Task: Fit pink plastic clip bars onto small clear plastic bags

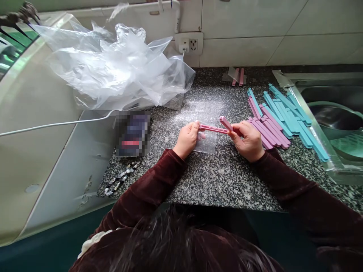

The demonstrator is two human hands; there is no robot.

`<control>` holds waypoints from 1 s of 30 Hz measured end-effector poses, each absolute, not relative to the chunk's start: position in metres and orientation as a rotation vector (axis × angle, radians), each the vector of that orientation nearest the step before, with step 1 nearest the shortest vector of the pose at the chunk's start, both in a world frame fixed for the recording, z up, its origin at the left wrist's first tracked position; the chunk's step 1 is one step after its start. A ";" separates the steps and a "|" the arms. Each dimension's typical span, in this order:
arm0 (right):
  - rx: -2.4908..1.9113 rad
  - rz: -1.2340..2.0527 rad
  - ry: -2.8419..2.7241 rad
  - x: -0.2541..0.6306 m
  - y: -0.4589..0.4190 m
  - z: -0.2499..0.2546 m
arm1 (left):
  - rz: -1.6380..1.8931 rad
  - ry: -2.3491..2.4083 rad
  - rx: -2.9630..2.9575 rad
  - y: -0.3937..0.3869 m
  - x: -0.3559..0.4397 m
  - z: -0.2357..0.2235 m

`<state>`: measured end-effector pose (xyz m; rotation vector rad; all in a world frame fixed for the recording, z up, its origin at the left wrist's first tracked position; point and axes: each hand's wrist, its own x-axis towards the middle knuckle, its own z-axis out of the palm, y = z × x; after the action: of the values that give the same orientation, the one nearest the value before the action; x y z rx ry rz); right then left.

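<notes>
One pink clip [213, 129] across bag [207, 146], tight in left grip [186, 139] and right grip [247, 139], green basket [348, 145] in sink [326, 77].

Left grip [186, 139], right grip [247, 141], both holding pink clip [213, 129], speckled countertop [210, 183]

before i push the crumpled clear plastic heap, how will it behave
The crumpled clear plastic heap will probably fold rather than hold shape, given its loose creases. It looks thin and see-through, so likely light. Its glossy sheen suggests it may slide easily.
</notes>
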<state>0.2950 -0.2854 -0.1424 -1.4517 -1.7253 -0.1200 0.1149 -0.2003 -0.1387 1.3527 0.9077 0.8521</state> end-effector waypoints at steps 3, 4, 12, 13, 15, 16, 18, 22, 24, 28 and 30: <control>-1.442 -0.112 -1.711 0.295 -0.286 -0.142 | 0.872 0.911 1.351 -0.199 0.114 -0.140; -1.438 -0.110 -1.704 0.296 -0.286 -0.142 | 0.876 0.916 1.347 -0.199 0.114 -0.140; -1.434 -0.075 -1.640 0.298 -0.286 -0.145 | 0.920 0.945 1.305 -0.197 0.115 -0.138; -1.423 -0.070 -1.630 0.298 -0.286 -0.146 | 0.925 0.944 1.299 -0.196 0.115 -0.138; -1.406 -0.053 -1.602 0.299 -0.286 -0.147 | 0.939 0.942 1.280 -0.196 0.115 -0.138; -1.403 -0.041 -1.585 0.299 -0.286 -0.147 | 0.947 0.938 1.271 -0.195 0.115 -0.138; -1.403 -0.009 -1.551 0.300 -0.287 -0.149 | 0.963 0.930 1.257 -0.194 0.115 -0.140; -1.397 0.092 -1.479 0.301 -0.287 -0.154 | 0.978 0.921 1.258 -0.192 0.113 -0.142; -1.397 0.137 -1.434 0.301 -0.287 -0.156 | 0.986 0.924 1.264 -0.191 0.112 -0.144; -1.352 0.257 -1.333 0.299 -0.287 -0.154 | 1.000 0.925 1.265 -0.189 0.111 -0.148; -1.329 0.336 -1.286 0.296 -0.287 -0.150 | 1.036 0.906 1.274 -0.188 0.110 -0.150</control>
<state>0.2965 -0.2874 -0.1500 -1.3289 -1.2863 0.3361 0.1102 -0.1875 -0.1505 1.2742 0.9059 1.0362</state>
